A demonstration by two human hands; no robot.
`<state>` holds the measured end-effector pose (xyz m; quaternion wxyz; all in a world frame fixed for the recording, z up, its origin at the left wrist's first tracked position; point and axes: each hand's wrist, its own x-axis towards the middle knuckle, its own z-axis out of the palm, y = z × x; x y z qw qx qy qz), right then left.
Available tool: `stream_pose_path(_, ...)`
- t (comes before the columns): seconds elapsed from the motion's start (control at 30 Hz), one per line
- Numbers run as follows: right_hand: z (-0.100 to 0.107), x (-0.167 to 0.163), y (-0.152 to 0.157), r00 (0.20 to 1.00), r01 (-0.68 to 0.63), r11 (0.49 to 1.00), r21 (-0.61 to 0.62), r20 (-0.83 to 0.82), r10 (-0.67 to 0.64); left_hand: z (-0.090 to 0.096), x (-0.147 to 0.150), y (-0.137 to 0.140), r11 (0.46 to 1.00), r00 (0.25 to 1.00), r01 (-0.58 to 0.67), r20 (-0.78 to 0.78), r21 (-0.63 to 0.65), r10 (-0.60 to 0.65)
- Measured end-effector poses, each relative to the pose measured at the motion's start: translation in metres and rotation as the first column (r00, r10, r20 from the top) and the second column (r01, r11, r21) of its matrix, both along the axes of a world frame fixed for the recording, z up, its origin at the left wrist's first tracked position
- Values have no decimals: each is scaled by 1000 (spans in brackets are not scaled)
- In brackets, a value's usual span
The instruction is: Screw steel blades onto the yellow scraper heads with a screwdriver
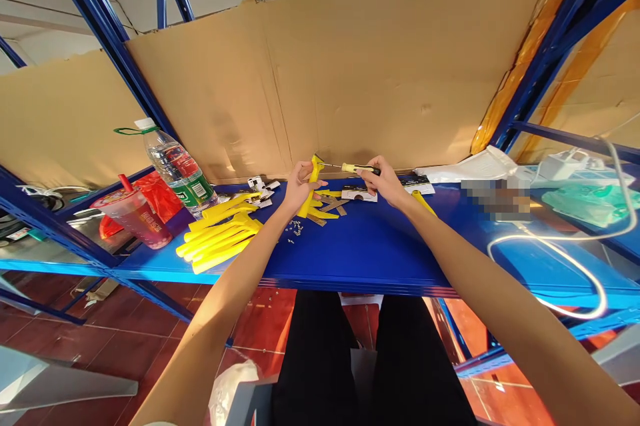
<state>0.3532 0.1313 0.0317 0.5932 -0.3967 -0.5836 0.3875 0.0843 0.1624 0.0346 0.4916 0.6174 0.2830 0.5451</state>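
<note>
My left hand [300,187] is closed around a yellow plastic scraper-like tool [315,171], held upright above the shelf near the cardboard. In my right hand [384,181] is a screwdriver [353,168] with a pale yellow and black handle. Its shaft points left, and the tip meets the upper part of the yellow tool. Below my hands lie flat brownish strips [330,205] among more yellow pieces. Small screws [295,229] are scattered just left of them. A pile of yellow handles [220,239] rests to the left of my left forearm.
A blue metal shelf [350,256] carries everything, with a cardboard wall [370,73] behind. At left stand a large water bottle [177,166] and a red drink cup [135,216]. On the right are a white cable [555,237] and a greenish plastic bag [580,203].
</note>
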Motion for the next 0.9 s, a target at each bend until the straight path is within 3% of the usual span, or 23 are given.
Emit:
stream_pose_path(0.1, 3, -3, -3, 1000, 4, 1000, 23, 30, -5, 1, -2, 0, 1000, 1000, -8, -2, -6, 8)
stream_pose_path(0.37, 0, -1, 2, 999, 47, 996, -70, 23, -46, -3, -2, 2, 1000, 999, 13, -40, 7, -13)
stream_pose_path(0.57, 3, 0, -2, 996, -84, 996, 7, 0, 84, -1, -3, 4, 1000, 999, -11, -45, -10, 10)
stream_pose_path(0.9, 4, -3, -1, 997, -2, 995, -100, 78, 9, 0, -5, 4, 1000, 998, -7, -57, -20, 6)
